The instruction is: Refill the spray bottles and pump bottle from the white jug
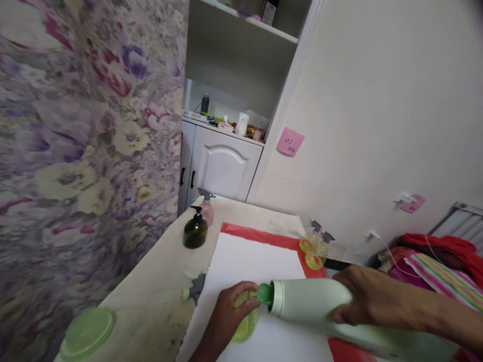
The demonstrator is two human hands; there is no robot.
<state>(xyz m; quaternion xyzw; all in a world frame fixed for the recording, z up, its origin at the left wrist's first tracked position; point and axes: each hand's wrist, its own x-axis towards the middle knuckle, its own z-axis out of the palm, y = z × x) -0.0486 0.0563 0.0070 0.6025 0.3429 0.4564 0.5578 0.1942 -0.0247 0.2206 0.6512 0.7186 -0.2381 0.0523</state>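
My right hand (368,294) grips a large pale green jug (309,301), tipped on its side with its dark green spout (265,294) pointing left. The spout meets the mouth of a small yellow-green bottle (247,322), which my left hand (230,311) wraps around and holds over a white cloth (245,261). A grey spray head with a tube (194,289) lies loose just left of my left hand.
A dark green pump bottle (195,231) and a pink spray bottle (207,208) stand at the table's back left. Two yellow spray bottles (313,249) lie on the red mat (260,235). A green lid (86,332) sits near left. Floral wall left, white cabinet (219,166) behind.
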